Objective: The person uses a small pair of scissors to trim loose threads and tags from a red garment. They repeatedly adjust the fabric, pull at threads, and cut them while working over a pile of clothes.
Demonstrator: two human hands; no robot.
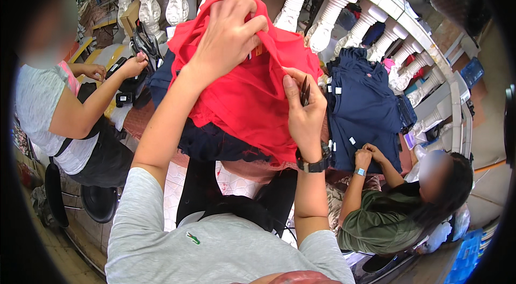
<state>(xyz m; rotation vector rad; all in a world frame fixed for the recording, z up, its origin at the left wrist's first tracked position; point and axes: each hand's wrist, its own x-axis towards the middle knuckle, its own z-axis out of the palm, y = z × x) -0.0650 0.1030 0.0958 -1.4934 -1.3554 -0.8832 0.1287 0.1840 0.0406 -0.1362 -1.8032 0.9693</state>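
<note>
A red garment (226, 106) is held up in front of me, its cloth draping down over a table. My left hand (228, 31) grips it near the top, fingers curled into the cloth. At the garment's right edge, my right hand (305, 114) pinches a fold between thumb and finger. The same hand keeps a small dark pointed tool (305, 90), which looks like thread snips, tucked against the fingers. Dark navy cloth (215, 141) lies under the red garment, partly covered by it.
Navy garments (363, 106) with white tags lie in a pile to the right, where a seated co-worker's hands (368, 156) rest on them. Another co-worker's hands (131, 66) work at the left, beside black items (124, 98). A white balustrade (317, 26) curves behind the table.
</note>
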